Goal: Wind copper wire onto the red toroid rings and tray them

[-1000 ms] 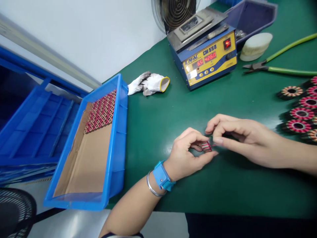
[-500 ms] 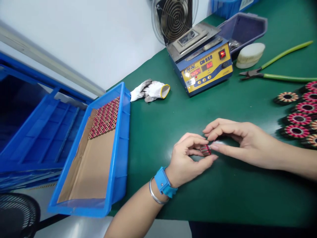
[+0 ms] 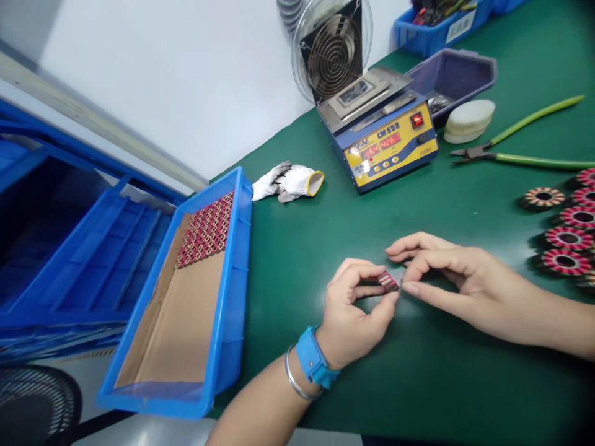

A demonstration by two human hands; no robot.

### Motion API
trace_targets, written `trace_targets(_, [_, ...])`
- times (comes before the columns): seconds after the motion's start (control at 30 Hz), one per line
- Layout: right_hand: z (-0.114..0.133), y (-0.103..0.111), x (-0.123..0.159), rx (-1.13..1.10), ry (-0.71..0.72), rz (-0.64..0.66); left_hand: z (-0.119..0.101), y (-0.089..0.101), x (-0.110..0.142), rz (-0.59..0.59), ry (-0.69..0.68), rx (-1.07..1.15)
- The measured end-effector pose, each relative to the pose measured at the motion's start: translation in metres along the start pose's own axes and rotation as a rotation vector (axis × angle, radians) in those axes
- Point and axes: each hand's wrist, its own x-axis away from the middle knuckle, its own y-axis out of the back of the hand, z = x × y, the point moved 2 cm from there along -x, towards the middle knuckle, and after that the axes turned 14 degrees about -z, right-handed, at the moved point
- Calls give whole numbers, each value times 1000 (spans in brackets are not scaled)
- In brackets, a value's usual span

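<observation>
My left hand [image 3: 356, 306], with a blue band and a silver bangle at the wrist, grips a small ring-shaped motor stator [image 3: 387, 281] between thumb and fingers. Red shows on its edge, with grey metal ribs along its side. Against its right face sits a small, clear, whitish piece [image 3: 398, 276], too blurred to name. The thumb and index finger of my right hand [image 3: 465, 279] close on that piece. Several more stators [image 3: 568, 238], red or tan on top, stand on the green table at the right.
On the left is a blue crate [image 3: 232, 297] holding rows of stators on cardboard. White gloves [image 3: 297, 183] lie behind it. A solder pot [image 3: 390, 145] with lit displays stands at the back, beside a purple bin [image 3: 465, 68], a round white sponge [image 3: 469, 118] and green-handled cutters [image 3: 493, 152].
The view has tilted up a little, so things sit lower. The stator has turned slightly in my left hand, and my right fingertips have drawn back a little to the right.
</observation>
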Motion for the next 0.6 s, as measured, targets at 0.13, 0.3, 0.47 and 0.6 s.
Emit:
trace_targets(0.13, [7,-1,10,53,133,40,2,0,-1,-45,7,15])
trace_targets(0.3, [6,6,9,59,149,-48,5,0,-2,-1,66,71])
trace_targets(0.47, [-3,4,-2,79,90,-10,5,-1,-1,39,83,52])
trace_targets(0.6, [-2,1,-4,88,70,14,4,-1,-1,56,102,65])
